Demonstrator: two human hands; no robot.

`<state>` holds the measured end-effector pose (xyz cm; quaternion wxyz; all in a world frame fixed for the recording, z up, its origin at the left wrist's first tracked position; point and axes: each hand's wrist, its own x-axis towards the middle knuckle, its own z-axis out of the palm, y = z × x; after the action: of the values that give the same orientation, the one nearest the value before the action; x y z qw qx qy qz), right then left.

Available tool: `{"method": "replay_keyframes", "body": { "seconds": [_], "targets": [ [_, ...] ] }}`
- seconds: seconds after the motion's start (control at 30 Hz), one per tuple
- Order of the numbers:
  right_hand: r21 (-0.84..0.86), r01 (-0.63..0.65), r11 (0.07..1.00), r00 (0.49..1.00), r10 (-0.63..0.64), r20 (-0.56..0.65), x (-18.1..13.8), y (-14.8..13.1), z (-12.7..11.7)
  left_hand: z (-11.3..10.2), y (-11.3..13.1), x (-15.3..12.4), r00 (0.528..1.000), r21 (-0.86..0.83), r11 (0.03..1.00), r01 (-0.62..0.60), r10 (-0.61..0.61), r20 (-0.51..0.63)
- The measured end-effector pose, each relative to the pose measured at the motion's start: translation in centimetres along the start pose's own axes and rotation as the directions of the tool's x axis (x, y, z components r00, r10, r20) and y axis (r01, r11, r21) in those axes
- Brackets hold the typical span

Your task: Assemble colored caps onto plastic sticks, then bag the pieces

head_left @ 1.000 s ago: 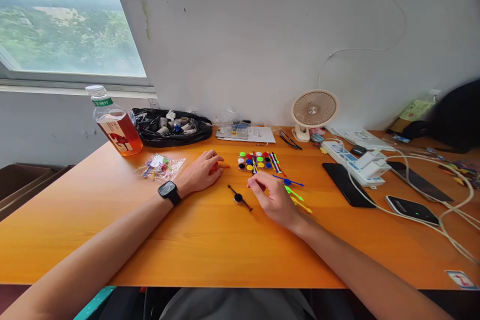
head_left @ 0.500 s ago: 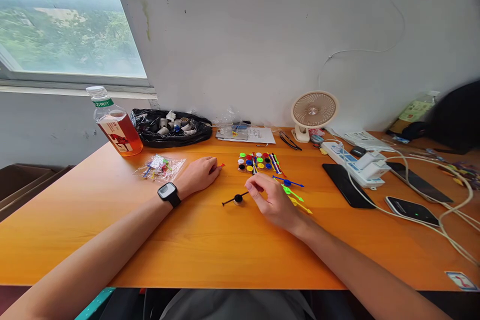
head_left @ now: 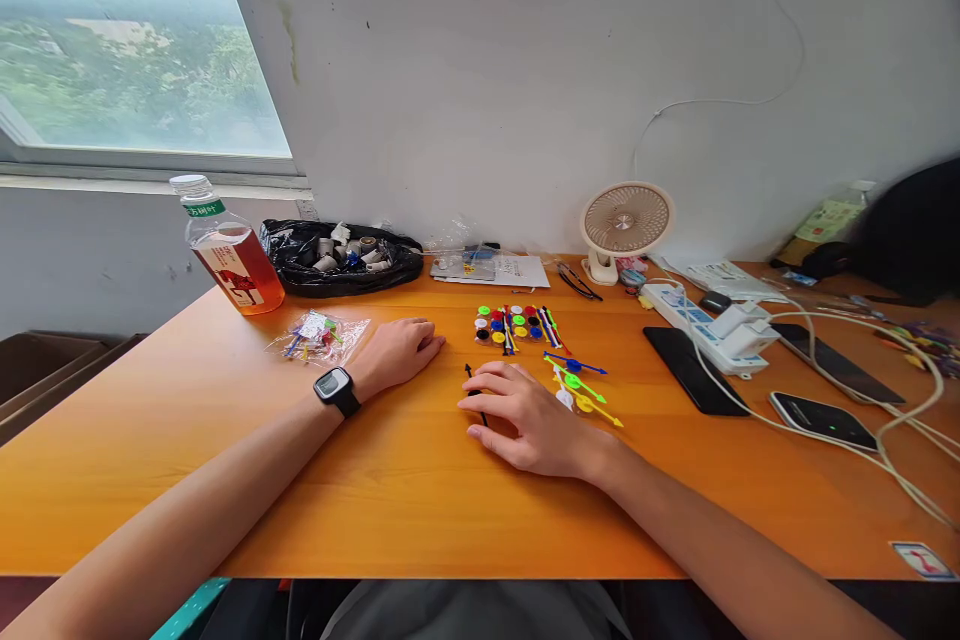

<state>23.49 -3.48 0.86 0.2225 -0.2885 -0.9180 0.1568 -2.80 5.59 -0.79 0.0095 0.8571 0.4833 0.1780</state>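
Observation:
My right hand lies flat on the orange table, fingers stretched over a black pointer spinner; only its arrow tip shows by my fingertips. Just right of that hand lie a blue spinner, a green one and a yellow one. Behind them sits a cluster of coloured discs and pointers. My left hand, with a black watch on its wrist, rests on the table left of the discs. Its fingers are curled together, and what they hold is hidden.
A clear bag of small coloured parts lies left of my left hand. A tea bottle, a black bag of parts, papers and a small fan line the wall. To the right lie a power strip, phones and cables.
My right hand turned the black spinner, then came down flat over it, nearer to me. The red pointer tip that stuck out of my left hand no longer shows.

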Motion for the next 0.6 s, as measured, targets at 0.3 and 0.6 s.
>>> {"method": "replay_keyframes", "body": {
  "seconds": [0.3,0.6],
  "targets": [
    [-0.181,-0.101,0.978,0.995,0.100,-0.011,0.1,0.2,-0.5,-0.4,0.7,-0.1,0.999,-0.139,0.989,0.045,-0.048,-0.020],
    [-0.498,-0.136,0.857,0.979,0.193,0.063,-0.3,0.7,-1.4,-1.3,0.1,-0.5,0.991,-0.371,0.921,0.119,-0.130,-0.005]
  ]
}}
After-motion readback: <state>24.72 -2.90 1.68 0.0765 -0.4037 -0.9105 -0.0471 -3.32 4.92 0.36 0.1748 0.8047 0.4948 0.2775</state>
